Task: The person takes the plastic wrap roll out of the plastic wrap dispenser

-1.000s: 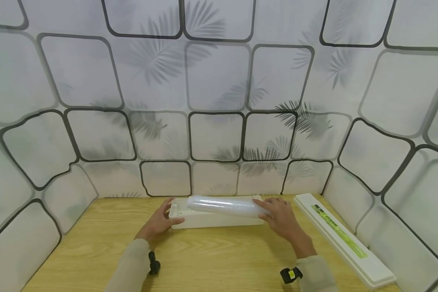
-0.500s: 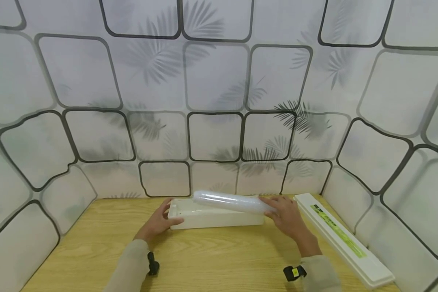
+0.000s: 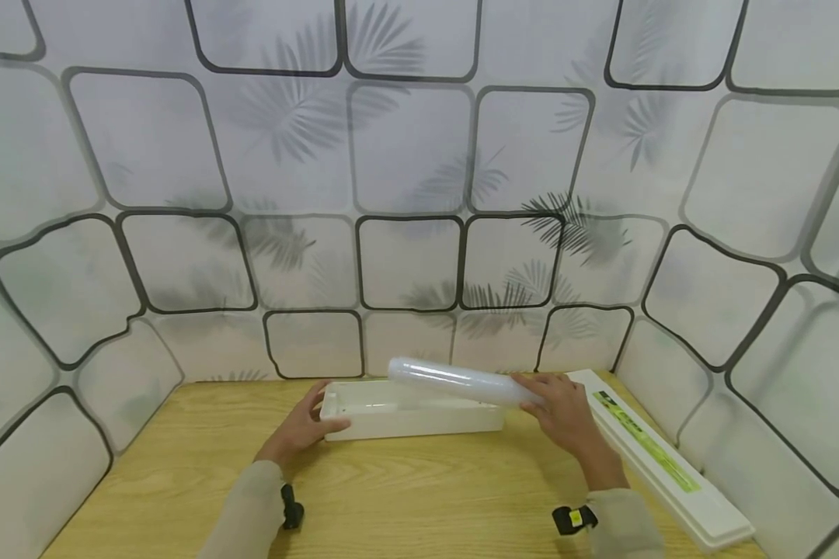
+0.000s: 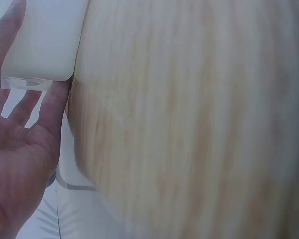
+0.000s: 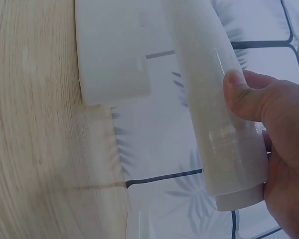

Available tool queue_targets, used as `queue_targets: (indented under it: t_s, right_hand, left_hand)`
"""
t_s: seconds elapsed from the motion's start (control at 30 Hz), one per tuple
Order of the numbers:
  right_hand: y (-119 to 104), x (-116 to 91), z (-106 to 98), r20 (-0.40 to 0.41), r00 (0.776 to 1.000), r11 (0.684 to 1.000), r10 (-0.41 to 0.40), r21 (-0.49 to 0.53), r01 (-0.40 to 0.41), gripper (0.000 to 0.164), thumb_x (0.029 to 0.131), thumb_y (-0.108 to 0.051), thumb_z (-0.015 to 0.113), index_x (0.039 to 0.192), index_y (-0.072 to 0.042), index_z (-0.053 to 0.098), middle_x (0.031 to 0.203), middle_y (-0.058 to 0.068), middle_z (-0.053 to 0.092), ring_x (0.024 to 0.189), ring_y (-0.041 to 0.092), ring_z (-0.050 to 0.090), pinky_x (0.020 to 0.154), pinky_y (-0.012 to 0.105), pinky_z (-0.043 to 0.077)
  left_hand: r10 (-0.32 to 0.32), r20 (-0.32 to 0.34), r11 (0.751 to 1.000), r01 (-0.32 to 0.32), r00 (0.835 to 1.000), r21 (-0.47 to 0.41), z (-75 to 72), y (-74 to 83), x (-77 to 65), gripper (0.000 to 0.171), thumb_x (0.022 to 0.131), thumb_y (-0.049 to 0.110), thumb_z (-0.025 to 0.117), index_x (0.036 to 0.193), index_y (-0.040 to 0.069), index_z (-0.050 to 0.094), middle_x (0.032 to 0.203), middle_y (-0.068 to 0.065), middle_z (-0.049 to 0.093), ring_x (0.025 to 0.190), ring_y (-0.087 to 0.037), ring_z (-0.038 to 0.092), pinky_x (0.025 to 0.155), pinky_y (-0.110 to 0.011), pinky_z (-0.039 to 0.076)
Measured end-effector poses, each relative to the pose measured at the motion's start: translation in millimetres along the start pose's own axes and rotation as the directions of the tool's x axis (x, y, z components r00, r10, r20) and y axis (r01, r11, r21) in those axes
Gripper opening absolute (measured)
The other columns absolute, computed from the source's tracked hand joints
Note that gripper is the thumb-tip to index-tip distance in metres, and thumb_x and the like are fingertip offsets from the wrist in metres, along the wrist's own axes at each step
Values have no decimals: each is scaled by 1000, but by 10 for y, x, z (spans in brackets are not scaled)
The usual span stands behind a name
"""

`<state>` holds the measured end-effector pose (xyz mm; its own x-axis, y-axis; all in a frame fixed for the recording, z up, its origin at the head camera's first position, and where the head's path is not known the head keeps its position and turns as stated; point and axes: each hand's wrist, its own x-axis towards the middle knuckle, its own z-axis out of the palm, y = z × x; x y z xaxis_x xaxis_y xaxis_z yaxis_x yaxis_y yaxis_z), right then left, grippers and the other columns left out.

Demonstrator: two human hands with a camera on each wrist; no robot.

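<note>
My right hand (image 3: pixel 559 410) grips a roll of cling film (image 3: pixel 454 380) near its right end, thumb on one side and fingers behind it. The shiny roll slants above the long white box (image 3: pixel 412 421), its left end higher. In the right wrist view the cling film roll (image 5: pixel 217 114) shows a core end jutting from the wrap, apart from the box (image 5: pixel 112 55). At the box's left end my left hand (image 3: pixel 299 428) holds it, thumb on the front wall. The left wrist view shows the left hand (image 4: pixel 22 149) with fingers reaching round the box end (image 4: pixel 47 45).
A long white lid (image 3: pixel 660 458) with a green label lies slanted on the right of the wooden table (image 3: pixel 405 497). Patterned sheeting (image 3: pixel 412 264) stands behind the table and along both sides.
My right hand has drawn the cling film roll up and to the right out of the box. The left hand keeps its hold on the box end, almost still.
</note>
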<state>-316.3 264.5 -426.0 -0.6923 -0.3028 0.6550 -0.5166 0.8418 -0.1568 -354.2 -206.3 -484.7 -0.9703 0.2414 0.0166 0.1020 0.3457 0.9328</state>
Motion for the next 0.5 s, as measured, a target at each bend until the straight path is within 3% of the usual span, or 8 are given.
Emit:
queue_targets:
  t_s: [0.5]
  right_hand:
    - [255,-113,-69,5,998,992,65,-109,-64,49,83,-23,82,131,-18,73,110,17,75,91,41,66,71,57,47]
  left_hand:
    - [-6,1,1000,6,1000,12,-9,-11,1,98,92,29,80,165,19,14,169,-25,24,141,-46,50,90,-42,56]
